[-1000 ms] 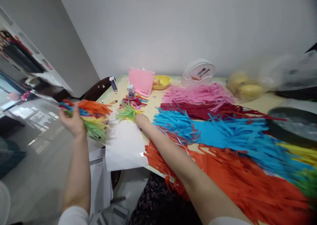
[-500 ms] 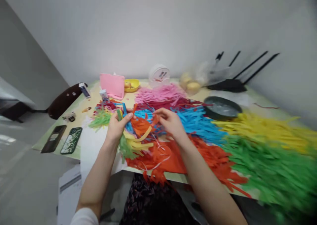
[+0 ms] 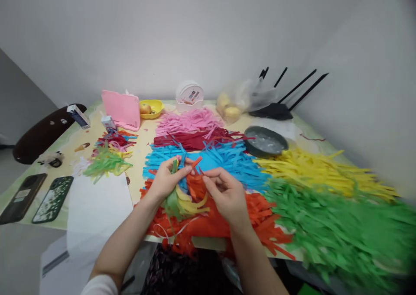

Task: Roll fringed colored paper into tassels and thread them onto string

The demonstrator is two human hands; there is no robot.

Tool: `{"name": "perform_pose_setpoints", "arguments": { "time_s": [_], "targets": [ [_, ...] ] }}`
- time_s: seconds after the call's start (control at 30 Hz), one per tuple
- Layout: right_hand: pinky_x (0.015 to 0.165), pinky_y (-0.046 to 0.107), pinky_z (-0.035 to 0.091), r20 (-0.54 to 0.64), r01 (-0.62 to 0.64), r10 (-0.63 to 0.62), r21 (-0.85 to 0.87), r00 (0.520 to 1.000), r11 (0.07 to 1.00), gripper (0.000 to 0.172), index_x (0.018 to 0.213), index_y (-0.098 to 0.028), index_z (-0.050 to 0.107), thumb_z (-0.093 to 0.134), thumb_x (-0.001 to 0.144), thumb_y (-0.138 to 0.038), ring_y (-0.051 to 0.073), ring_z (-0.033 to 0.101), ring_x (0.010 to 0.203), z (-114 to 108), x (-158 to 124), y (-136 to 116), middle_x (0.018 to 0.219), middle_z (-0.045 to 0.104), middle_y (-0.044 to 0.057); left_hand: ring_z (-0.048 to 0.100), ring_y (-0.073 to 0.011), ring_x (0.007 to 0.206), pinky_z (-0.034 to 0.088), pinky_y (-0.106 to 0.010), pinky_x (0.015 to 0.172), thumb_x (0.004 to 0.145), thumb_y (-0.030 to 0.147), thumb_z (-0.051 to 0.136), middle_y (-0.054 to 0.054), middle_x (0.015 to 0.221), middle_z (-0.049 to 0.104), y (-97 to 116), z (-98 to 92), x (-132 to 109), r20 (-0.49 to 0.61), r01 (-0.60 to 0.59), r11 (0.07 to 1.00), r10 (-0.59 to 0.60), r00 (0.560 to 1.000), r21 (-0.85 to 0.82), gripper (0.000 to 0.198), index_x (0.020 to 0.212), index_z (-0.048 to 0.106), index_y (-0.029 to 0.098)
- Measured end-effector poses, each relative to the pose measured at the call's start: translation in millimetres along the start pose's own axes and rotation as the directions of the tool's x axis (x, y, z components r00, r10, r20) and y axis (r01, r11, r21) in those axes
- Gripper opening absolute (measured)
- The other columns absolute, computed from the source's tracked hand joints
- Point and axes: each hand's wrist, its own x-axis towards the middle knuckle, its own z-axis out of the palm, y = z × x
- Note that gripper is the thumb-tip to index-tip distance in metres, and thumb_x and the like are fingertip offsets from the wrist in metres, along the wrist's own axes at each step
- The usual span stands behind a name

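My left hand (image 3: 169,179) is closed around a bundle of fringed paper strips (image 3: 183,202) in green, yellow, blue and orange, whose loose ends hang down. Close beside it, my right hand (image 3: 225,193) pinches a thin reddish paper strip (image 3: 200,171) between thumb and forefinger, at the bundle's top. Beneath both hands lies orange-red fringed paper (image 3: 214,223), partly covered by my wrists. Just beyond is a blue fringed sheet (image 3: 227,158). Farther back are a dark red fringed piece (image 3: 198,140) and a pink one (image 3: 190,121). A thin white ribbon (image 3: 160,230) curls near the table edge.
Yellow fringe (image 3: 318,171) and green fringe (image 3: 331,225) spread at right, beside a dark oval dish (image 3: 266,141). At left lie a multicoloured tassel pile (image 3: 107,160), white paper (image 3: 94,208) and two phones (image 3: 53,199). A pink tablet case (image 3: 121,108) stands behind.
My view has turned to the right, so the table things appear farther left. My right hand has come closer to my left hand, which keeps hold of the bundle.
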Motion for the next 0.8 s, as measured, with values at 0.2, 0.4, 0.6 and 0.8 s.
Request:
{"name": "perform_pose_setpoints", "arguments": {
  "time_s": [0.2, 0.4, 0.6, 0.8],
  "targets": [
    [0.047, 0.022, 0.03, -0.005, -0.062, 0.062, -0.007, 0.998, 0.998, 0.017, 0.081, -0.019, 0.062, 0.061, 0.087, -0.035, 0.009, 0.038, 0.048, -0.3, -0.4, 9.8, 0.055, 0.048, -0.006, 0.069, -0.0208, 0.084, 0.052, -0.033, 0.086, 0.081, 0.041, 0.074, -0.003, 0.081, 0.073, -9.4, -3.5, 2.2, -0.013, -0.009, 0.998, 0.009, 1.0, 0.058, 0.024, 0.087, 0.071, 0.018],
    [0.046, 0.022, 0.027, 0.009, -0.096, 0.096, -0.044, 0.995, 0.994, 0.02, 0.08, -0.019, 0.061, 0.06, 0.089, -0.037, 0.009, 0.035, 0.047, 0.9, -0.9, 11.1, 0.054, 0.043, -0.006, 0.067, -0.0213, 0.084, 0.052, -0.032, 0.08, 0.078, 0.043, 0.074, -0.004, 0.087, 0.074, -10.5, -2.8, 2.1, -0.051, -0.007, 0.985, 0.016, 0.999, 0.173, 0.026, 0.08, 0.07, 0.017],
    [0.046, 0.022, 0.026, -0.011, -0.098, 0.097, -0.062, 0.995, 0.993, 0.018, 0.081, -0.019, 0.062, 0.06, 0.088, -0.035, 0.008, 0.033, 0.047, 1.1, 0.1, 11.7, 0.053, 0.039, -0.008, 0.066, -0.0194, 0.082, 0.05, -0.03, 0.08, 0.081, 0.039, 0.07, -0.003, 0.087, 0.073, -13.0, -4.6, 2.6, -0.036, -0.012, 0.985, 0.018, 0.999, 0.175, 0.021, 0.082, 0.07, 0.018],
    [0.045, 0.021, 0.026, -0.001, -0.1, 0.1, -0.077, 0.995, 0.992, 0.018, 0.08, -0.018, 0.062, 0.06, 0.087, -0.035, 0.008, 0.034, 0.047, 0.1, -0.2, 13.3, 0.053, 0.042, -0.007, 0.064, -0.019, 0.079, 0.048, -0.029, 0.075, 0.081, 0.037, 0.07, -0.003, 0.084, 0.072, -14.9, -3.6, 1.6, -0.036, -0.029, 0.955, 0.041, 0.999, 0.295, 0.019, 0.079, 0.069, 0.018]
  ]
}}
